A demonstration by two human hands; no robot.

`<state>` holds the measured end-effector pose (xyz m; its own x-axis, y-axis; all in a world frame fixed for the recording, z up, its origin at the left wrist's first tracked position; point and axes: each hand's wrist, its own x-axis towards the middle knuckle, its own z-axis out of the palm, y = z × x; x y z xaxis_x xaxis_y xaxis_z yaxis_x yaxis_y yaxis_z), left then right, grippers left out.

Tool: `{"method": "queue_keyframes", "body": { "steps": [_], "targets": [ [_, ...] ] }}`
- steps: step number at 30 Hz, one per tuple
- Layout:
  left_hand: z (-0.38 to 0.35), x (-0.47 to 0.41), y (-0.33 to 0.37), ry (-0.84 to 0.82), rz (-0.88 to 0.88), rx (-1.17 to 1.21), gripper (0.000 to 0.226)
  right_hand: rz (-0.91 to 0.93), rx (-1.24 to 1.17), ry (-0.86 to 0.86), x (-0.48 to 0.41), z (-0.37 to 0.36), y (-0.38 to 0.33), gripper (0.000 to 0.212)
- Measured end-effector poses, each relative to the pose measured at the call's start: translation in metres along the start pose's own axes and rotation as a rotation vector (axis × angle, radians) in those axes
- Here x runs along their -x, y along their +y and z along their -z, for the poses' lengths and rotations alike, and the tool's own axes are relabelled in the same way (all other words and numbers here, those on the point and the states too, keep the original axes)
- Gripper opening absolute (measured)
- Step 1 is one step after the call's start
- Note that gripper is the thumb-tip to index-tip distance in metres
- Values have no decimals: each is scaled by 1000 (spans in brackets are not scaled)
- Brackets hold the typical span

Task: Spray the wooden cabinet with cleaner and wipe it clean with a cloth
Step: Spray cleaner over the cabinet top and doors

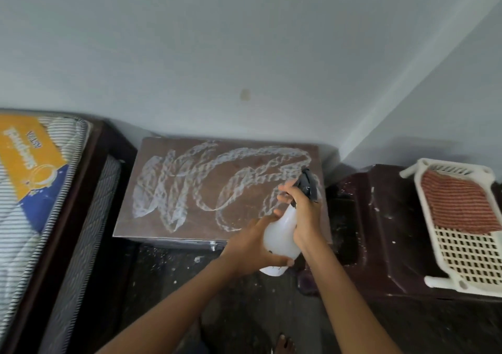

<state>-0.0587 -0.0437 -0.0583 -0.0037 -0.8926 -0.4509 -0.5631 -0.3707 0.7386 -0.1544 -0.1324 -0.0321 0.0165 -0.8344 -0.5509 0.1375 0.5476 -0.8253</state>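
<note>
a bare foot [284, 344] shows at the bottom edge of the frame on a dark, speckled floor [168, 272]. above it, 2 bare forearms reach up to a white spray bottle [282, 235], right of centre. the left hand [248, 247] wraps its fingers and thumb round the bottle's lower body. the right hand [303, 212] grips the neck, fingers curled at the dark spray head [308, 184], which is over the right part of the wooden cabinet [244, 174]. the cabinet stands mid-frame against the pale wall [244, 55], its top looped with white trails of foam [173, 188]. at right, a reddish striped cloth [459, 204] lies in a white slotted basket [467, 261] on a dark stool [385, 234], well apart from the cabinet. at left, a striped mattress [27, 218] carries an orange label [24, 155].
</note>
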Motion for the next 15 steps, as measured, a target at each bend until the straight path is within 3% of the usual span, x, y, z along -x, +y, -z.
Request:
{"method": "queue_keyframes", "body": {
  "steps": [1,8,15],
  "targets": [
    [6,3,-10,-8,26,-12,92,-19,1,8,0,-13,9,2],
    [46,24,-80,-22,146,8,89,-105,150,78,-4,-91,65,18],
    [73,31,-113,13,233,5,84,-148,264,48,-8,-142,88,18]
  ]
}}
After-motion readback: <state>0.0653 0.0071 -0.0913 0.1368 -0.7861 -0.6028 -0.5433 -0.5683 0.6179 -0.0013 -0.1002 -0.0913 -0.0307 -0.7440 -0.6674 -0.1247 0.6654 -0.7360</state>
